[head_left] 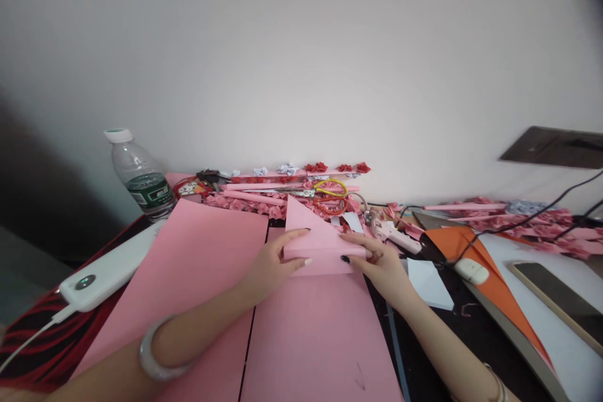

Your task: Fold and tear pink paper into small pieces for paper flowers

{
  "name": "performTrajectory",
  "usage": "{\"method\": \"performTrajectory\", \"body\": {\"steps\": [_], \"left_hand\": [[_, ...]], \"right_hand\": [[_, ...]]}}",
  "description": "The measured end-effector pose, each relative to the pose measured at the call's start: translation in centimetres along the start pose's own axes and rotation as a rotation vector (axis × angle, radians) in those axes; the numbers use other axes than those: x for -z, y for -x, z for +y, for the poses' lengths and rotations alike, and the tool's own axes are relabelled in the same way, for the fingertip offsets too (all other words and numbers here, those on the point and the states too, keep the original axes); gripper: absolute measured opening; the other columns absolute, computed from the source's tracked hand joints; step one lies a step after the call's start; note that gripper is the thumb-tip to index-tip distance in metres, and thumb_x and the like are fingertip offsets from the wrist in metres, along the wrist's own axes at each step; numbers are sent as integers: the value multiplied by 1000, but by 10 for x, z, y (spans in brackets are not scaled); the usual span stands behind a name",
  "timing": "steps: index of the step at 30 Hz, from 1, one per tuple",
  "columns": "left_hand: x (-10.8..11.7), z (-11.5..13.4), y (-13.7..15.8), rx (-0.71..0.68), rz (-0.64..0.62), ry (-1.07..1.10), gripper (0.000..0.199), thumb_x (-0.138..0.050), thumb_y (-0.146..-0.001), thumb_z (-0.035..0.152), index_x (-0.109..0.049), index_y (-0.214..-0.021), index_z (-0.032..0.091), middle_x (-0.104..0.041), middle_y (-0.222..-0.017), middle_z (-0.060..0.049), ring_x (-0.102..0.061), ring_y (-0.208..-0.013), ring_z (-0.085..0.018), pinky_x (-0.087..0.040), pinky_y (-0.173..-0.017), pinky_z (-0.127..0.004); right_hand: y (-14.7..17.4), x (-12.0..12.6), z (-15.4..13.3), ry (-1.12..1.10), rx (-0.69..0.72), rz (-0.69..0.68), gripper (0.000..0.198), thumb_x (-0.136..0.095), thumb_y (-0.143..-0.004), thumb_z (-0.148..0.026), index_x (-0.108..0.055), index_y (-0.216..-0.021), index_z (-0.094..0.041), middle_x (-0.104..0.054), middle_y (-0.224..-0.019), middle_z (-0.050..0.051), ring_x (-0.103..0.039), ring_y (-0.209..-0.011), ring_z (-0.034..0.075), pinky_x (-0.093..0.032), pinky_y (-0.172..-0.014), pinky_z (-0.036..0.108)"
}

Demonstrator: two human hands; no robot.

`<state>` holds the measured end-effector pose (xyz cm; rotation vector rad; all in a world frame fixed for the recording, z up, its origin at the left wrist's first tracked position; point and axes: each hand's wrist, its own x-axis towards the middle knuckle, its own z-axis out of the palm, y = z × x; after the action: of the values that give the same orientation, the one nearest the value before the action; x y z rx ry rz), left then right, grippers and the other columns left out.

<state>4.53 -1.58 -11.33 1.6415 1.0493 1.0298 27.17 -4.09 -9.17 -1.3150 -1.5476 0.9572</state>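
Your left hand (273, 269) and right hand (382, 267) are pinched on opposite sides of the folded pink paper (324, 242), over the large pink sheet (311, 333); should be light, springy and easily creased, so hold lightly at the fold's ends.

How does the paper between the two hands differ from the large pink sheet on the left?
The folded paper is much smaller than the left sheet. The folded paper has a crease and a pointed top corner, while the left sheet lies spread out, with no fold visible. The left hand and right hand hold the folded paper; neither grips the left sheet. Both are pink.
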Motion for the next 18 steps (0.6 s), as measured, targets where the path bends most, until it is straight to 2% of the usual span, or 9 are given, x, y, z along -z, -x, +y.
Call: {"method": "performTrajectory", "body": {"steps": [5, 9, 13, 18], "left_hand": [[1, 4, 1, -59, 76, -145, 47, -64, -70, 25, -53, -116, 25, -53, -121, -3, -44, -114, -22, -31, -98, -33], [3, 6, 1, -149, 120, -268, 39, -63, -72, 26, -55, -110, 26, -53, -102, -3, -50, -98, -20, -36, -91, -33], [3, 4, 2, -222, 146, -315, 34, -63, -73, 29, -57, -106, 27, -45, -91, -2, -49, -88, -17, -40, -86, -32], [7, 6, 3, -367, 209, -343, 27, -64, -71, 36, -63, -95, 24, -42, -106, -6, -42, -104, -22, -32, -97, -36]], "right_hand": [[3, -1, -1, 188, 65, 76, 33, -60, -71, -23, -64, -104, -23, -65, -102, 4, -60, -81, 20, -48, -65, 29], [7, -3, -4, 263, 140, 128, 30, -61, -71, -27, -66, -101, -22, -68, -96, 5, -61, -73, 19, -49, -67, 32], [9, -4, -8, 228, 151, 145, 25, -61, -71, -29, -67, -94, -22, -69, -88, 4, -62, -73, 19, -49, -66, 31], [9, -2, -10, 69, 79, 173, 19, -62, -68, -25, -68, -86, -21, -68, -86, 5, -61, -73, 19, -48, -61, 28]]}}
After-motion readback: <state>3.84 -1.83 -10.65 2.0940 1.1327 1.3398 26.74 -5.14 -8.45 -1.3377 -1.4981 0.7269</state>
